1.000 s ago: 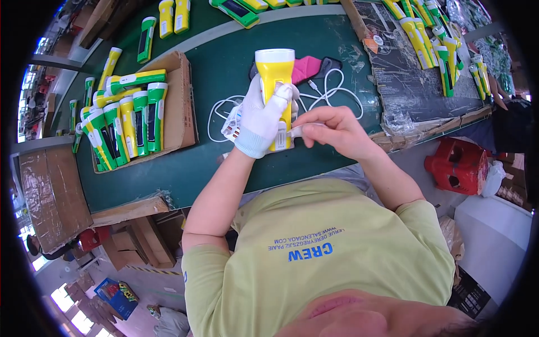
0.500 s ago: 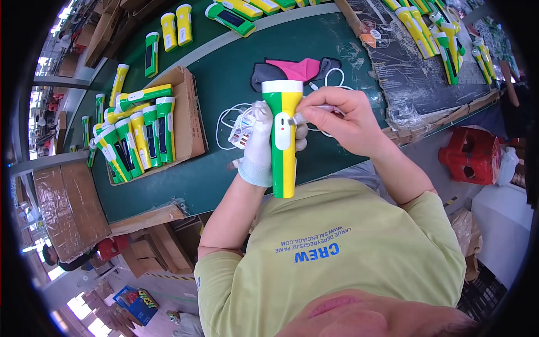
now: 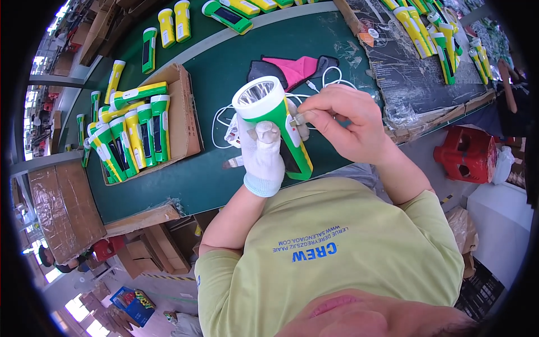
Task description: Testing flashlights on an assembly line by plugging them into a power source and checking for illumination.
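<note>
A green and yellow flashlight (image 3: 301, 163) with a white head is tilted, its reflector lens (image 3: 258, 94) facing up and to the left. My left hand (image 3: 264, 154), in a white glove, is wrapped round its body. With bare thumb and fingers, my right hand (image 3: 351, 121) pinches the small plug (image 3: 295, 121) of a white cable (image 3: 338, 69) against the white side panel. Whether the plug sits fully in the port I cannot tell. Behind the left hand, a white charger (image 3: 232, 133) with its cord is partly hidden. A pink and grey cloth (image 3: 292, 68) lies just beyond the flashlight.
A cardboard box (image 3: 188, 121) packed with several flashlights (image 3: 135, 137) stands to the left on the green table (image 3: 224, 62). More flashlights (image 3: 182, 22) lie along the far side and on a dark board (image 3: 404, 84) at right. A red stool (image 3: 466, 154) stands beyond the right edge.
The flashlight has turned from upright, side panel facing me, to tilted with its lens showing. My left hand turned with it; my right hand keeps its pinch at the side panel.
</note>
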### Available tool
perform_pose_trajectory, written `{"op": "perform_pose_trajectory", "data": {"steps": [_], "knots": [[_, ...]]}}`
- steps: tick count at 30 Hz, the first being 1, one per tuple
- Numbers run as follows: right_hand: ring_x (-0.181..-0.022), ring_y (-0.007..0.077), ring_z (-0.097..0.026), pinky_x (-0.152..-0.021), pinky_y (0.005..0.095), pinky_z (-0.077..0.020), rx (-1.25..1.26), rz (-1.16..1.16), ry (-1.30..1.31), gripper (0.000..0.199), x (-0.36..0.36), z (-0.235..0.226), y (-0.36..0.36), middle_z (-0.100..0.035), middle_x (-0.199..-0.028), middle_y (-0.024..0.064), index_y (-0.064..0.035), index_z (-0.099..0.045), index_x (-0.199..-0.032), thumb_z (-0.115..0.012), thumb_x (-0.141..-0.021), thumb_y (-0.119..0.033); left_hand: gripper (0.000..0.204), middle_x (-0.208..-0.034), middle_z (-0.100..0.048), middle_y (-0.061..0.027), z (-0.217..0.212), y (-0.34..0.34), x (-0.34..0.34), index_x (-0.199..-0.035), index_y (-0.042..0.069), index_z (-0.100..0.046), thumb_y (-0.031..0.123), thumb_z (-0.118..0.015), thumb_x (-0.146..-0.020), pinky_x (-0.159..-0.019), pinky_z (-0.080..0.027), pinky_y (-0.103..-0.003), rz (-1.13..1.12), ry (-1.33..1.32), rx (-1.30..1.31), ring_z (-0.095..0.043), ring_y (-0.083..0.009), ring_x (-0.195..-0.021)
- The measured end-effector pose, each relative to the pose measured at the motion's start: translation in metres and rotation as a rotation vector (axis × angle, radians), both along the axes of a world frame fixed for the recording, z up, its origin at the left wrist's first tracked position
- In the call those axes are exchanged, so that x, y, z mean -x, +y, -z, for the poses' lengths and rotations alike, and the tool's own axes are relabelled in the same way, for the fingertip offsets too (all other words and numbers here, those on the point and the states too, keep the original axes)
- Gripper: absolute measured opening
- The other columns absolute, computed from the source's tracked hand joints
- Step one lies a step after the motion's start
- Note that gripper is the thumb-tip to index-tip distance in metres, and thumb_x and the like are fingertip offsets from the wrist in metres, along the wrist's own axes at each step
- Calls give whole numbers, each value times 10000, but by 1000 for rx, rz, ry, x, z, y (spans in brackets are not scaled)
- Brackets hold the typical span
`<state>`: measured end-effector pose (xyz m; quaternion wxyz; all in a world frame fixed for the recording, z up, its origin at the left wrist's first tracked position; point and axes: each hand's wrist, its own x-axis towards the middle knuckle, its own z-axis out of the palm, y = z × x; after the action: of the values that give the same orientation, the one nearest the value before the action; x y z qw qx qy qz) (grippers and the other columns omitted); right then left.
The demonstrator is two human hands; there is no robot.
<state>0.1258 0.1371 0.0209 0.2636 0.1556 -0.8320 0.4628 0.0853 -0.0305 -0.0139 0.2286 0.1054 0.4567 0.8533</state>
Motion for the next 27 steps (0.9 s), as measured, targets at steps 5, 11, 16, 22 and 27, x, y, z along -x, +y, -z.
{"op": "perform_pose_trajectory", "data": {"steps": [5,11,16,22,27], "knots": [[-594,231,-595,-521,322,-462,-154,43,106,127,1,-4,-2,-632,-732,71,-23,-650,-890,-662,-769,13,732,-1118,-558,-134,15,6,0,-1345,60,-258,341,-722,-853,-749,-513,-308,-231,438,209,-600,-184,-895],[-608,240,-621,-535,326,-484,-56,20,118,123,0,8,4,-642,-736,71,-20,-652,-901,-658,-781,2,498,-1075,-597,-92,3,3,4,-1273,6,-422,186,-674,-883,-775,-500,-283,-4,195,229,-602,-154,-891],[-673,174,-654,-594,275,-498,128,220,-284,94,-26,50,37,-679,-805,98,-19,-677,-880,-718,-801,-49,207,-832,-601,-55,14,-14,20,-1098,18,-527,76,-592,-910,-610,-515,-283,100,-182,225,-604,-147,-681],[-536,177,-525,-467,296,-366,-184,-24,130,423,-29,-8,46,-538,-661,55,-76,-486,-675,-892,-609,-181,642,-1039,-624,-45,-7,-16,-7,-1244,48,-501,199,-842,-722,-825,-501,-286,526,271,447,-604,-118,-896],[-546,203,-583,-420,306,-429,-449,-255,236,561,-13,-52,28,-549,-703,43,-36,-637,-937,-738,-710,-539,663,-1120,-625,-57,-19,1,-13,-1250,62,-504,189,-852,-700,-915,-493,-318,774,381,291,-606,-159,-1026]]}}
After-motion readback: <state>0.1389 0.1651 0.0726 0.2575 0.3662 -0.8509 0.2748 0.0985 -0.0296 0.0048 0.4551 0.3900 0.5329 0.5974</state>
